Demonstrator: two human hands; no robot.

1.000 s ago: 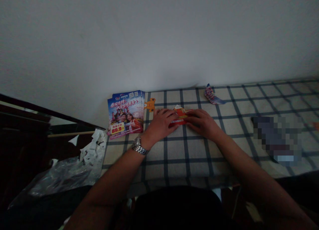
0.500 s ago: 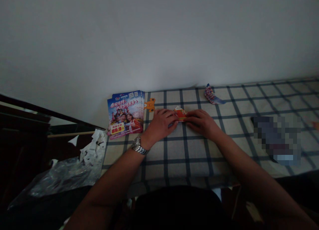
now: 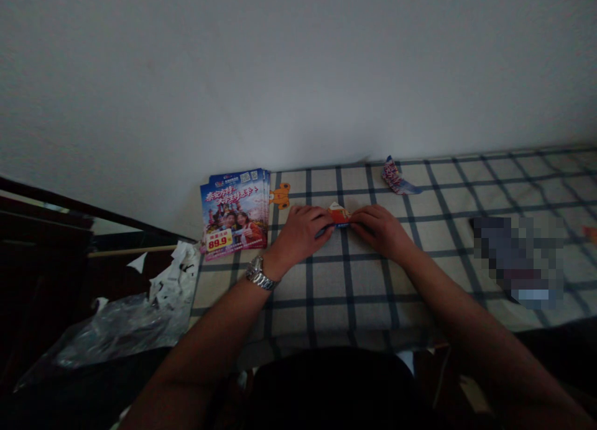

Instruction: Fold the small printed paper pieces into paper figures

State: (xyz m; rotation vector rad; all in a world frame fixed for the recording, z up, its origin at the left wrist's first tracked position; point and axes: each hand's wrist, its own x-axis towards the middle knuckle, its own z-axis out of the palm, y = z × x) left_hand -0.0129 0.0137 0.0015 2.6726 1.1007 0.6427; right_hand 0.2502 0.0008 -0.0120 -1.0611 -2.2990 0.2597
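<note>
White wall [image 3: 298, 76] rises behind a blue-checked cloth [image 3: 373, 309], and both forearms reach out across it, elbows wide, angling in toward each other. Between the hands sits a small folded paper [image 3: 338, 215], red and orange, low on the cloth. The left hand [image 3: 301, 234] lies palm down, fingers together and nearly flat, pressing against the paper's left end. The right hand [image 3: 380, 231] mirrors it, its fingers closed on the right end, so the two hold the paper between them. A metal watch [image 3: 260, 274] circles the left wrist. Just left of the left hand are an orange cut-out [image 3: 280, 196] and a stack of leaflets [image 3: 233, 212]. Beyond the right hand lies a twisted paper scrap [image 3: 396, 177]. Further right is a pixelated object [image 3: 517, 262], too blurred to name. Below and left of the left arm, off the cloth, are torn white paper [image 3: 175, 274] and a clear plastic bag [image 3: 116, 330].
</note>
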